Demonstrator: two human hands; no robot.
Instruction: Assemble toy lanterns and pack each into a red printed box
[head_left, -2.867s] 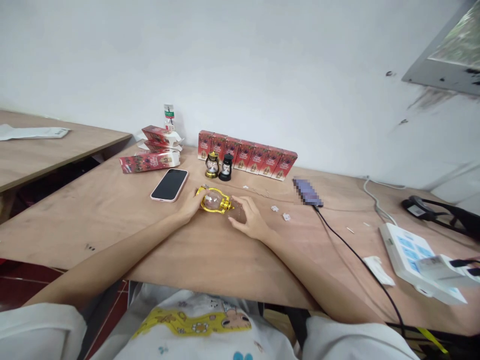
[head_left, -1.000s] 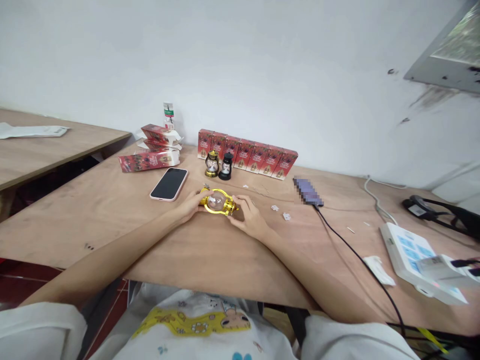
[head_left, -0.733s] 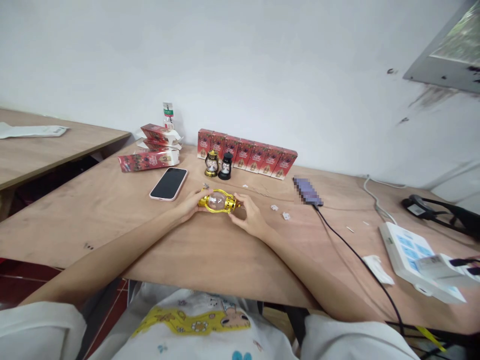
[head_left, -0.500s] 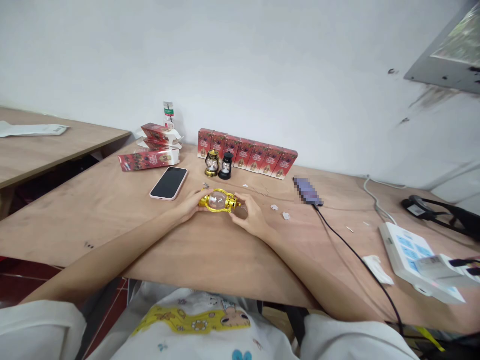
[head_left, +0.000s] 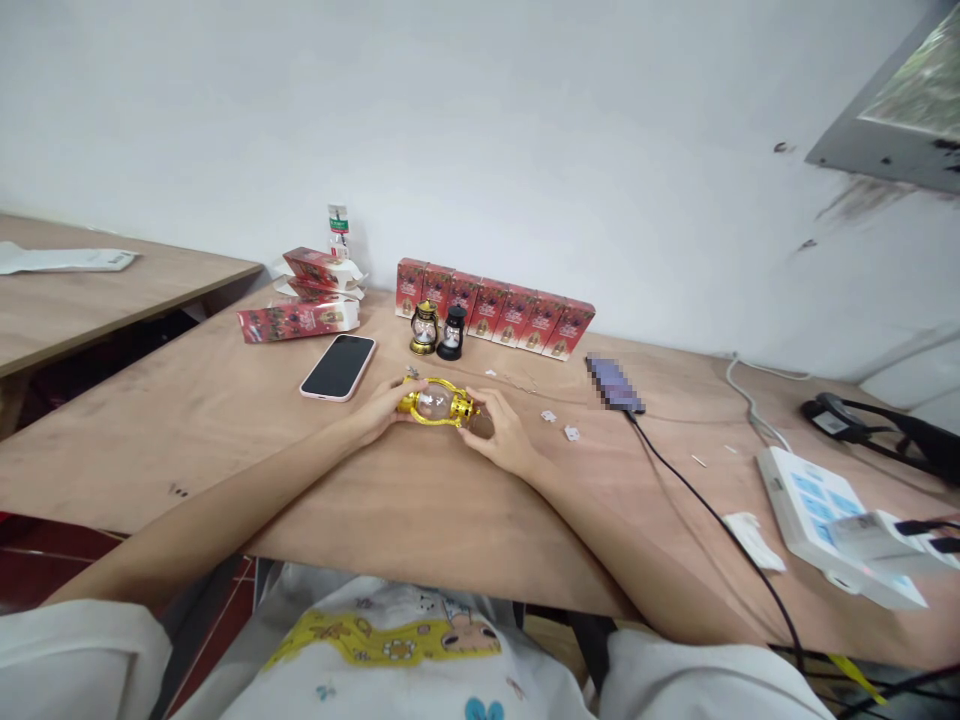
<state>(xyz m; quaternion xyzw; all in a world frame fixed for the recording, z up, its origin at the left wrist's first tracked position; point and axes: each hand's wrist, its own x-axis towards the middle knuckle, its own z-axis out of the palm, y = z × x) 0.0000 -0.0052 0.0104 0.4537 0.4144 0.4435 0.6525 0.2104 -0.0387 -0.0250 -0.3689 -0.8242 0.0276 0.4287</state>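
Note:
A small gold lantern (head_left: pixel 436 403) with a clear globe lies sideways between my two hands, just above or on the table; I cannot tell which. My left hand (head_left: pixel 384 410) is closed round its base end. At the top end, my right hand (head_left: pixel 501 432) grips the lantern's cap between thumb and fingers. Behind them stand two upright lanterns, one bronze-gold (head_left: pixel 424 330) and one black (head_left: pixel 452 335). A phone with a pink edge (head_left: pixel 339 367) lies to the left of my left hand.
Several red printed boxes (head_left: pixel 491 308) stand in a row by the wall. Opened boxes (head_left: pixel 300 318) lie at the left, near a small bottle (head_left: pixel 338 232). Rightward are white scraps (head_left: pixel 572 433), a cabled phone (head_left: pixel 615 383), a white power strip (head_left: pixel 814 505) and a black strap-like object (head_left: pixel 862 420).
The fingers of my right hand have shifted slightly left along the lantern's cap. My left hand and the lantern stay nearly in place.

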